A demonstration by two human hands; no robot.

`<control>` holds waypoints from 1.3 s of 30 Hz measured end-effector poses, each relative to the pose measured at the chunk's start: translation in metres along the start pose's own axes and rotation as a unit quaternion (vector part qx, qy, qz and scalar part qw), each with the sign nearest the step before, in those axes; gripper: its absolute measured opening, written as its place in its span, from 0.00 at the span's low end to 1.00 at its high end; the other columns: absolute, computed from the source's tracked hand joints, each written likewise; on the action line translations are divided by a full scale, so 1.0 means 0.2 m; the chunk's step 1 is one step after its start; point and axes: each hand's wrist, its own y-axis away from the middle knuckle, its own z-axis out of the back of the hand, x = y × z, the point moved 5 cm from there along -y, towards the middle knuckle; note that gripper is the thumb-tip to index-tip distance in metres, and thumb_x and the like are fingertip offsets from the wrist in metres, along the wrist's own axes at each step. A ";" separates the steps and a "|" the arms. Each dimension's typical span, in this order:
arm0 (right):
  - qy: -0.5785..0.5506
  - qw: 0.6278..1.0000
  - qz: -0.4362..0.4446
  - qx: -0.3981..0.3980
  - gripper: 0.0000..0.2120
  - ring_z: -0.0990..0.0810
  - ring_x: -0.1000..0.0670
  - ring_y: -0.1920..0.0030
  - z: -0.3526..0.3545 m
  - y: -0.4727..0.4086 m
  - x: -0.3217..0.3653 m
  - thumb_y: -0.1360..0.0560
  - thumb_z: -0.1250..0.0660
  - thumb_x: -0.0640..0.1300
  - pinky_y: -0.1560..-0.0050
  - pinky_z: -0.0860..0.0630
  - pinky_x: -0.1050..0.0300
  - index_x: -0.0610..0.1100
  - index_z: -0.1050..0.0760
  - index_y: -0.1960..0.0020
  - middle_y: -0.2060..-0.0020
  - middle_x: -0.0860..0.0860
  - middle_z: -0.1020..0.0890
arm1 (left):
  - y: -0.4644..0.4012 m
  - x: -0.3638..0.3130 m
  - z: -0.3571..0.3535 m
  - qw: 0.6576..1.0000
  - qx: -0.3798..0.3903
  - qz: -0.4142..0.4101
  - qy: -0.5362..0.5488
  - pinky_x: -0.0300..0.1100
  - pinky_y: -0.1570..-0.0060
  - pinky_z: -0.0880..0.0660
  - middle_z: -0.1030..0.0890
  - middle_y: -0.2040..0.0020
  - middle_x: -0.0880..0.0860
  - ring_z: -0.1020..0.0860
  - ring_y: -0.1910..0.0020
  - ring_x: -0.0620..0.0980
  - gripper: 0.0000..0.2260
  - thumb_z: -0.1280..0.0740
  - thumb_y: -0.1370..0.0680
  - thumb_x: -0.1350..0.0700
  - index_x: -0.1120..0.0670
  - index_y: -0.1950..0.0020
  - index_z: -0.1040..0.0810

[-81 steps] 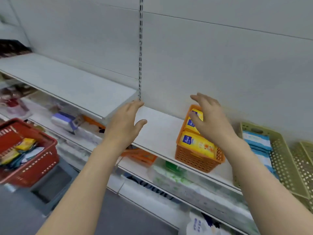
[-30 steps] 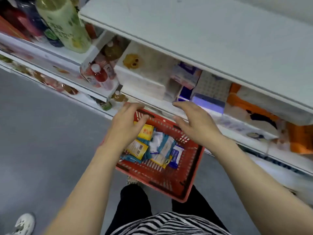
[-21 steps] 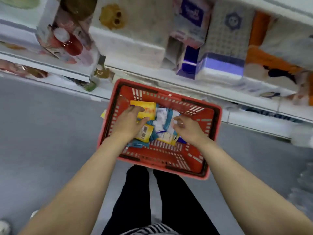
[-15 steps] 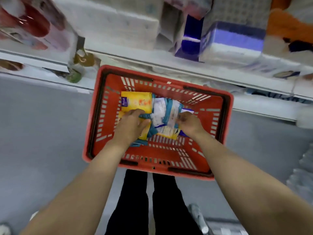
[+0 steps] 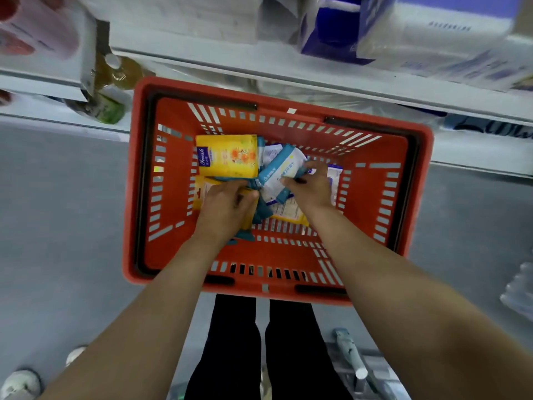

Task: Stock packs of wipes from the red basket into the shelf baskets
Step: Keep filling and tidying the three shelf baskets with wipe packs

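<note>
Half a second back, both hands only just pressed onto the heap; now dug into it, with the view dropped closer over the red basket (image 5: 418, 180) on the grey floor (image 5: 57, 212). At far left, a white shoe toe (image 5: 20, 383) on that floor, and above it a lower shelf edge with a green-capped bottle (image 5: 111, 109), blurred. Inside the basket's left half, a yellow pack (image 5: 227, 155) lying flat and untouched near the far wall. Just below it, the left hand (image 5: 227, 209) curled down into teal packs (image 5: 259, 210), thumb and fingers apparently pinching one, though the exact pack hidden under the knuckles. Next to it, the right hand (image 5: 310, 187) gripping a white-and-teal wipes pack (image 5: 281, 174), raised at a tilt off the pile, fingers wrapped over its right edge. More white packs underneath, partly covered. Likely meaning: selection done on the right, probably on the left too, lift-out next, then the carry up to the shelf baskets, none of which in view here. Several packs left in the basket, so the stocking far from finished. Further right, white shelf lip (image 5: 375, 96) with purple and white tissue bundles (image 5: 340, 33) above, and something pale and blurred at the right edge.
</note>
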 end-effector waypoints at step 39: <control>-0.318 0.943 0.081 0.049 0.18 0.15 0.44 0.46 0.55 1.00 0.41 0.27 0.27 0.34 0.46 0.18 0.44 0.41 0.26 0.39 0.45 0.44 0.16 | 0.48 -0.60 0.41 0.896 -0.005 0.086 0.437 0.57 0.47 0.19 0.15 0.44 0.53 0.16 0.48 0.54 0.08 0.30 0.21 0.55 0.49 0.43 0.21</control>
